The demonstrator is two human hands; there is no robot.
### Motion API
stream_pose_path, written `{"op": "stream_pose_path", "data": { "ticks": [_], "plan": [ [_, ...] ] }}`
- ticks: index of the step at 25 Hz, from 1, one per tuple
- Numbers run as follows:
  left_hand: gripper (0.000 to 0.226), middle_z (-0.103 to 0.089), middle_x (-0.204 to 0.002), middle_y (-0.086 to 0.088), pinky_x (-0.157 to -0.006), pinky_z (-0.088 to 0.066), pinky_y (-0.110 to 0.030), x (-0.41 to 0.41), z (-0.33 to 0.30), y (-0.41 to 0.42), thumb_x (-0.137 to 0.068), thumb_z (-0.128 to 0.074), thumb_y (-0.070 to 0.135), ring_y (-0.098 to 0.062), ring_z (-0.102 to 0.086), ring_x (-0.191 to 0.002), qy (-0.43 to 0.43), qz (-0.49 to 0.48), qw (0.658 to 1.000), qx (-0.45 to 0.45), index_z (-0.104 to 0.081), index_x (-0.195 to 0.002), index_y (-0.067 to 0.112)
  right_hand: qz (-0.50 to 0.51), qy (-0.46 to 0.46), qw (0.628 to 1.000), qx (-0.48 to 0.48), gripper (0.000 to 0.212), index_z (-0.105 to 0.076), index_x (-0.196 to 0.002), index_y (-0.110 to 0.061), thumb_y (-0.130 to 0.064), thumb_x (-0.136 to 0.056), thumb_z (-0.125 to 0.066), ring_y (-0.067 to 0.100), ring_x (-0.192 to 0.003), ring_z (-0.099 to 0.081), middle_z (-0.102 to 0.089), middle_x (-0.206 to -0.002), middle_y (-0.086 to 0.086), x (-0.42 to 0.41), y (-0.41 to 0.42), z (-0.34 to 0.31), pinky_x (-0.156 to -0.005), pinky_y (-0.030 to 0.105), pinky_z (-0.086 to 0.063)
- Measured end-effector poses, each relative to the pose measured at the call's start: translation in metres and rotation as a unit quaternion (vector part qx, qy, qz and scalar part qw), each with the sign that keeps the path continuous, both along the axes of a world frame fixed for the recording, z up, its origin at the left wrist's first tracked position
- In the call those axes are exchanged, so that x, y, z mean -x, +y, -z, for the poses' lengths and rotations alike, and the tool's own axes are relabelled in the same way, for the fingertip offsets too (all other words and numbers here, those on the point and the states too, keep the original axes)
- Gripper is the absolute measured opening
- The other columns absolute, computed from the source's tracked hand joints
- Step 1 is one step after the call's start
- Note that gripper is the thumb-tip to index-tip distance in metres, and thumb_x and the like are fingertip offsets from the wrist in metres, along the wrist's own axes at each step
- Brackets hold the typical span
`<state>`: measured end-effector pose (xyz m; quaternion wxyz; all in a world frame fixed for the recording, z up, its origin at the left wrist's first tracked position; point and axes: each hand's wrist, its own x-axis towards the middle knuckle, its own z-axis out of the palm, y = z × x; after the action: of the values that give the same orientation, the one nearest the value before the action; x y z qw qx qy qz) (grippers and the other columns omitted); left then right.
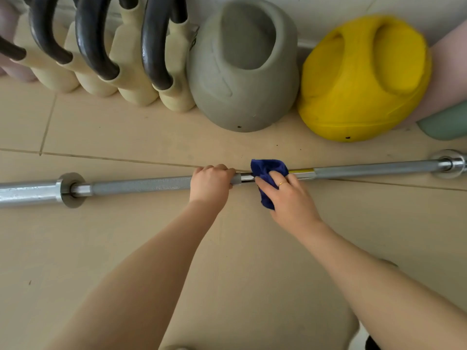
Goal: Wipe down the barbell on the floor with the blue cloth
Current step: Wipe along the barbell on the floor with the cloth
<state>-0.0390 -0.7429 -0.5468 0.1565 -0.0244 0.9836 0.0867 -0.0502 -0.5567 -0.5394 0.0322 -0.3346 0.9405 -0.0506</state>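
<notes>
One barbell (141,184), lying on the tiled floor (126,236) and running from the left edge up to the right edge, its left collar (72,189) and right collar (449,164) both in view. One blue cloth (267,173), bunched, draped over the smooth middle section of the shaft, just right of centre.

Left hand (211,184): fingers curled over the knurled shaft, gripping it just left of the cloth. Right hand (290,195): fingers wrapped over the cloth, pressing it onto the bar; a ring shows on one finger. The two hands sit near each other, not touching.

Far side, along the wall: one grey kettlebell (242,69), one yellow kettlebell (364,82), a row of cream kettlebells with black handles (106,54) at far left, all apart from the bar.

Hazards, as judged:
- Bar rolls toward the near or far side if the left-hand grip slackens while the cloth is dragged.
- Cloth snags on the knurling, since it hangs loose below the right hand.
- Underside of the shaft goes unwiped; it rests on the floor and the cloth covers mainly top and near side.
- A long stroke right may knock knuckles against the right collar.
</notes>
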Motion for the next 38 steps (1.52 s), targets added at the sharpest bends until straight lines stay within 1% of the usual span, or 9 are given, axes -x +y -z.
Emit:
{"op": "stream_pose_path", "data": {
  "ticks": [2,6,11,16,19,22,26,32,38],
  "plan": [
    [0.028,-0.062,-0.106,-0.003,-0.070,-0.028,-0.029,0.001,0.000,-0.001,-0.091,-0.053,0.023,-0.028,-0.058,-0.094,-0.009,0.001,1.000,-0.003,-0.057,-0.119,0.022,-0.041,-0.020,0.998,-0.048,0.059,-0.059,-0.122,-0.019,-0.008,-0.066,-0.075,0.036,-0.084,-0.058,-0.064,-0.113,0.014,0.025,0.012,0.000,-0.070,0.040,-0.052],
    [0.028,-0.063,-0.107,-0.002,-0.070,-0.028,-0.029,0.001,0.001,-0.002,-0.091,-0.054,0.023,-0.028,-0.058,-0.096,-0.003,-0.023,0.999,-0.033,-0.058,-0.119,0.024,0.248,-0.076,0.962,-0.089,0.049,-0.046,-0.131,-0.023,-0.018,-0.083,-0.058,0.037,-0.098,-0.050,-0.057,-0.124,0.011,0.040,0.008,0.001,-0.083,0.037,-0.042],
    [0.024,-0.063,-0.108,-0.004,-0.076,-0.036,-0.032,0.003,0.001,-0.003,-0.091,-0.054,0.025,-0.028,-0.056,-0.100,-0.022,-0.014,0.999,-0.030,-0.059,-0.114,0.021,-0.033,-0.047,0.998,-0.005,0.050,-0.056,-0.123,-0.018,-0.012,-0.074,-0.065,0.038,-0.082,-0.056,-0.065,-0.106,0.013,0.013,-0.037,0.000,-0.070,0.037,-0.050],
    [0.029,-0.065,-0.109,-0.006,-0.072,-0.033,-0.031,0.011,-0.004,-0.005,-0.090,-0.057,0.025,-0.031,-0.058,-0.099,-0.040,-0.042,0.997,-0.058,-0.054,-0.118,0.019,0.222,-0.083,0.969,-0.071,0.033,-0.054,-0.117,-0.019,-0.021,-0.084,-0.060,0.033,-0.097,-0.052,-0.062,-0.110,0.010,0.032,-0.056,0.003,-0.075,0.035,-0.044],
    [0.022,-0.067,-0.103,-0.007,-0.067,-0.033,-0.029,0.019,-0.012,-0.010,-0.091,-0.053,0.025,-0.031,-0.061,-0.094,-0.071,-0.048,0.994,-0.069,-0.060,-0.112,0.024,0.145,-0.028,0.988,-0.053,0.041,-0.066,-0.104,-0.018,-0.018,-0.065,-0.076,0.030,-0.073,-0.060,-0.067,-0.084,0.008,0.002,-0.080,0.006,-0.057,0.031,-0.048],
    [0.021,-0.067,-0.100,-0.008,-0.067,-0.041,-0.031,0.023,-0.014,-0.016,-0.091,-0.053,0.029,-0.031,-0.061,-0.091,-0.096,-0.076,0.985,-0.123,-0.064,-0.109,0.028,0.065,-0.051,0.996,-0.044,0.051,-0.052,-0.127,-0.019,-0.014,-0.077,-0.063,0.035,-0.092,-0.056,-0.063,-0.110,0.012,0.016,-0.051,0.000,-0.071,0.039,-0.048],
    [0.022,-0.065,-0.106,-0.009,-0.071,-0.046,-0.034,0.035,-0.011,-0.020,-0.093,-0.052,0.029,-0.030,-0.059,-0.093,-0.122,-0.065,0.981,-0.135,-0.064,-0.111,0.024,0.290,-0.012,0.955,-0.060,0.053,-0.045,-0.130,-0.019,-0.015,-0.081,-0.062,0.036,-0.105,-0.049,-0.054,-0.125,0.012,0.026,-0.036,0.003,-0.083,0.039,-0.043],
    [0.029,-0.060,-0.119,-0.007,-0.087,-0.047,-0.038,0.048,-0.001,-0.025,-0.099,-0.036,0.024,-0.030,-0.055,-0.107,-0.181,0.003,0.981,-0.066,-0.055,-0.121,0.021,0.089,-0.052,0.994,0.041,0.063,-0.052,-0.128,-0.020,-0.018,-0.068,-0.073,0.036,-0.092,-0.057,-0.059,-0.124,0.011,0.007,-0.065,0.010,-0.071,0.040,-0.050],
    [0.026,-0.057,-0.105,-0.013,-0.083,-0.035,-0.035,0.045,-0.007,-0.015,-0.099,-0.033,0.023,-0.031,-0.045,-0.111,-0.132,-0.043,0.989,-0.049,-0.055,-0.112,0.019,0.340,-0.036,0.940,-0.010,0.069,-0.038,-0.138,-0.021,-0.011,-0.077,-0.069,0.035,-0.114,-0.046,-0.042,-0.142,0.009,0.035,-0.002,0.011,-0.092,0.042,-0.043]
  ]
}}
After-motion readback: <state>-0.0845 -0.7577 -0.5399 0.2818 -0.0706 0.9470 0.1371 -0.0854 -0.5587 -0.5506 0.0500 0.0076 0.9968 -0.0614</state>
